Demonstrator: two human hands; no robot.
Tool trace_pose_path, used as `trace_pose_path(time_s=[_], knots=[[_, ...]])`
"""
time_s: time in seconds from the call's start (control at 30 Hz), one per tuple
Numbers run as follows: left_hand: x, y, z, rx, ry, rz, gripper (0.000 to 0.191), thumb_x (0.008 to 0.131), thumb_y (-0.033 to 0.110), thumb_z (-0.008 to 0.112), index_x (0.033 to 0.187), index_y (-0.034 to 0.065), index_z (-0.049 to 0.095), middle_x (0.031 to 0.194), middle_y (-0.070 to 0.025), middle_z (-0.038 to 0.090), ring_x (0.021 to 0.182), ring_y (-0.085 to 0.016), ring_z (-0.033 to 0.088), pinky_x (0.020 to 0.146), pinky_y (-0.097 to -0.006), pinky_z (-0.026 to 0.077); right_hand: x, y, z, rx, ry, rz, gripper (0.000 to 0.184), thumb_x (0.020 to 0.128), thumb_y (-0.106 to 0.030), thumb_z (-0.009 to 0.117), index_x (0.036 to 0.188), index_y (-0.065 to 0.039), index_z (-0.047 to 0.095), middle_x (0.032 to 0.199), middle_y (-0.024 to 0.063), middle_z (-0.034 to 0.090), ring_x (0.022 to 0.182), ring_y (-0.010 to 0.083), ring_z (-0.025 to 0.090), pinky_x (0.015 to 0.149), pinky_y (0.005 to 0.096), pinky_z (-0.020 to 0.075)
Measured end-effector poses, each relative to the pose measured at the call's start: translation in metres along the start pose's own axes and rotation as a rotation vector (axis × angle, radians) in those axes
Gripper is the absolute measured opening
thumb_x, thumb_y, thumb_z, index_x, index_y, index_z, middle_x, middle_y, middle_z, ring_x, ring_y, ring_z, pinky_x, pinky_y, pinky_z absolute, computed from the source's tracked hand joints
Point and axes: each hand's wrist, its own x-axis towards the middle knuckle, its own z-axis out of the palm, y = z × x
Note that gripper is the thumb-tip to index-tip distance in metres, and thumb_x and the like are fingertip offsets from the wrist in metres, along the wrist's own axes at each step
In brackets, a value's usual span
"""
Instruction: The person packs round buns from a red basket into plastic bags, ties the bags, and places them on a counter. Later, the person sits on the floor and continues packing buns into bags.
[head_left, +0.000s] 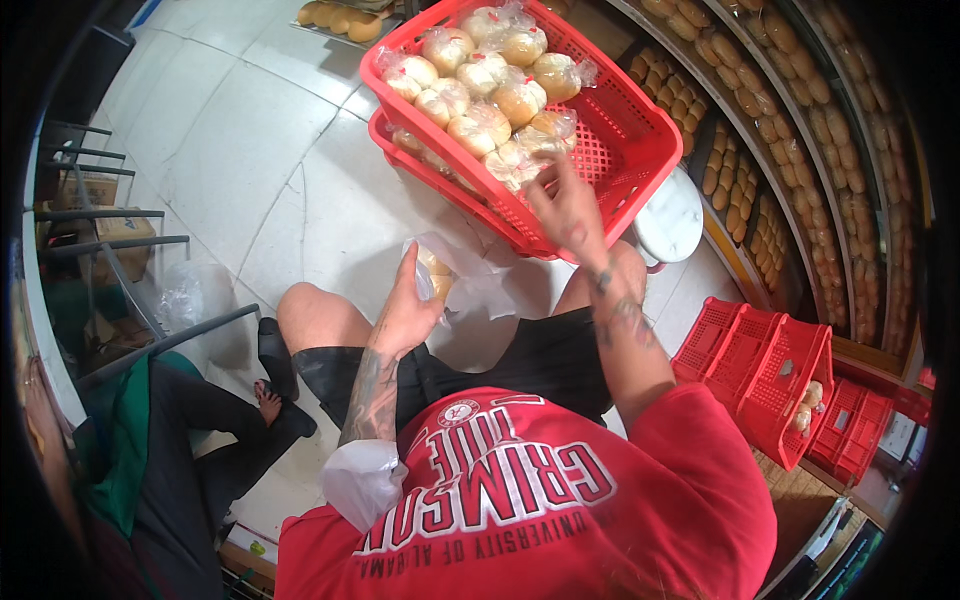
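Observation:
My left hand (409, 315) grips a clear plastic bag (480, 289) with bread rolls (436, 276) inside, held above my lap. The bag's loose end spreads to the right. Over the near side of a red plastic crate (637, 195), my right hand (568, 206) is blurred, its fingers partly curled beside the nearest bagged rolls (514, 165); whether it grips anything is unclear. Several clear bags of round rolls (480, 75), some with red ties, fill the crate's left and middle. Under it sits another red crate (397, 146), also with bagged bread.
Bread-filled shelves (780, 135) curve along the right. A round white stool top (670, 217) stands beside the crates. More red crates (750, 367) lie at right. Another person's legs (202, 435) are at left, near a metal rack (112, 240). A plastic bag (364, 476) rests by my left forearm.

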Motion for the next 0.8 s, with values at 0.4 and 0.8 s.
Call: trace_pose_path(time_s=[0.4, 0.8], knots=[[0.001, -0.01, -0.032, -0.074, 0.01, 0.041, 0.099, 0.082, -0.007, 0.06, 0.168, 0.0004, 0.013, 0.155, -0.0247, 0.048, 0.137, -0.031, 0.055, 0.11, -0.0336, 0.047, 0.039, 0.049, -0.013, 0.317, 0.066, -0.226, 0.018, 0.102, -0.009, 0.067, 0.118, -0.001, 0.068, 0.114, 0.0134, 0.069, 0.102, 0.0248, 0.068, 0.093, 0.0365, 0.0548], [0.008, -0.001, -0.029, -0.176, -0.031, 0.09, 0.096, 0.081, -0.011, 0.057, 0.168, 0.0006, 0.018, 0.156, -0.0207, 0.047, 0.138, -0.028, 0.054, 0.106, -0.033, 0.05, -0.065, -0.01, -0.029, 1.174, 0.305, 0.149, 0.08, 0.099, -0.053, 0.067, 0.16, -0.013, 0.035, 0.16, 0.0166, 0.044, 0.137, 0.0328, 0.057, 0.112, 0.0495, 0.0509]])
